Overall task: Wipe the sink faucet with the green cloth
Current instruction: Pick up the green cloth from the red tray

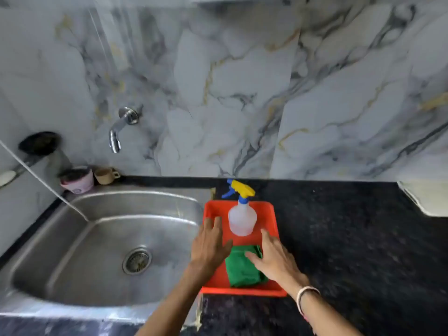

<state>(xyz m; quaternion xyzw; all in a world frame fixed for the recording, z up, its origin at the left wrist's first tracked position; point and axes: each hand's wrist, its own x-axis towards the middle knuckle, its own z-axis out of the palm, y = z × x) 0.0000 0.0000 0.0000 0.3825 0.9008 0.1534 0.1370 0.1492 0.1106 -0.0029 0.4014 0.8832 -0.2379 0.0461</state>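
Looking down from my head, both my hands are out over the red tray (271,291) on the dark bench (351,251). My left hand (209,246) is spread flat with the fingers apart, holding nothing, over the tray's left edge. My right hand (274,259) is open too, palm down, and its thumb lies over the green cloth (240,270); I cannot tell whether it presses on it. The cloth lies folded in the tray between my two hands, closer to me than the spray bottle (242,220), which stands upright just beyond my fingertips. Left of my left hand is the steel sink (72,251), and the faucet (121,127) sticks out of the marble wall well beyond it. Two small cups (91,179) sit behind the sink.
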